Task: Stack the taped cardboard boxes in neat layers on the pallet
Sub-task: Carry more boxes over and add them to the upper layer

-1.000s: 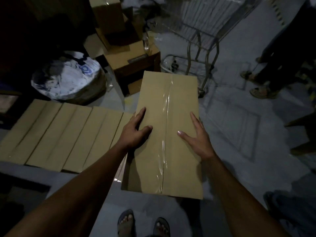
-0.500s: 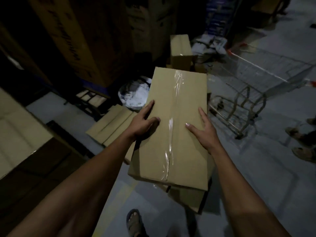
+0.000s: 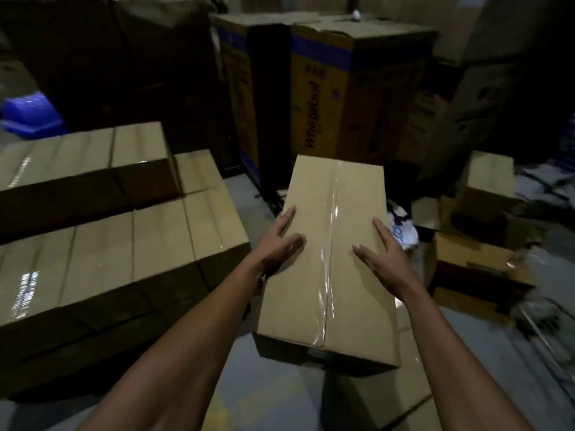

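Observation:
I carry a long taped cardboard box (image 3: 329,259) in front of me, clear tape running down its top seam. My left hand (image 3: 280,241) grips its left edge, thumb on top and fingers down the side. My right hand (image 3: 382,256) clasps the right edge the same way. To the left stands the stack of taped boxes (image 3: 118,250) in layers, with a higher tier (image 3: 84,157) behind. The pallet beneath is hidden. The carried box hangs to the right of the stack, apart from it.
Tall printed appliance cartons (image 3: 336,98) stand straight ahead. Loose boxes (image 3: 485,188) and open cartons (image 3: 476,265) crowd the right. A white bag (image 3: 401,234) lies behind my right hand. A blue object (image 3: 28,113) sits far left. Grey floor (image 3: 273,393) lies below.
The view has swung left from the trolley and flat cardboard to the layered stack. The box has stayed in both hands and travelled with me toward the stack.

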